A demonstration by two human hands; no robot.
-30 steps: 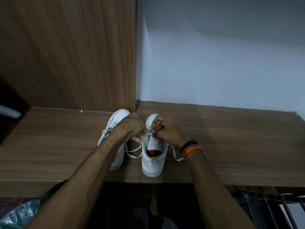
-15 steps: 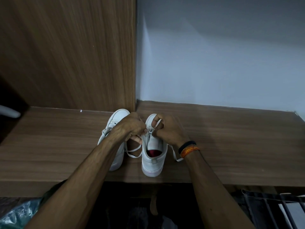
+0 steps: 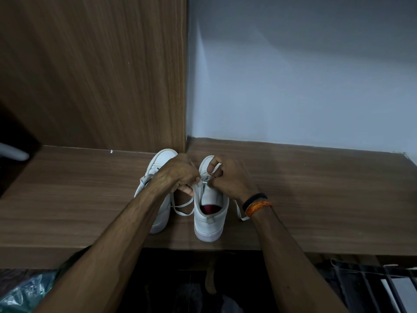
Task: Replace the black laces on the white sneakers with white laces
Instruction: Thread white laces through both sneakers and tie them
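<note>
Two white sneakers stand side by side on a wooden shelf (image 3: pixel 316 199), toes toward the wall. The right sneaker (image 3: pixel 209 213) has a red lining and a white lace (image 3: pixel 184 208) threaded through it, with loose ends trailing on both sides. My left hand (image 3: pixel 178 175) pinches the lace at the left eyelets. My right hand (image 3: pixel 230 177) pinches the lace at the right eyelets, near the tongue. The left sneaker (image 3: pixel 161 163) is partly hidden under my left forearm. No black lace is in view.
A wooden panel (image 3: pixel 94 75) rises behind the left sneaker and a pale wall (image 3: pixel 293 75) behind the right one. The shelf's front edge lies just under the heels. Below it are a plastic bag (image 3: pixel 24 292) and a dark rack (image 3: pixel 372 283).
My right hand's fingers have shifted a little on the lace above the tongue. The sneakers and my left hand have stayed where they were.
</note>
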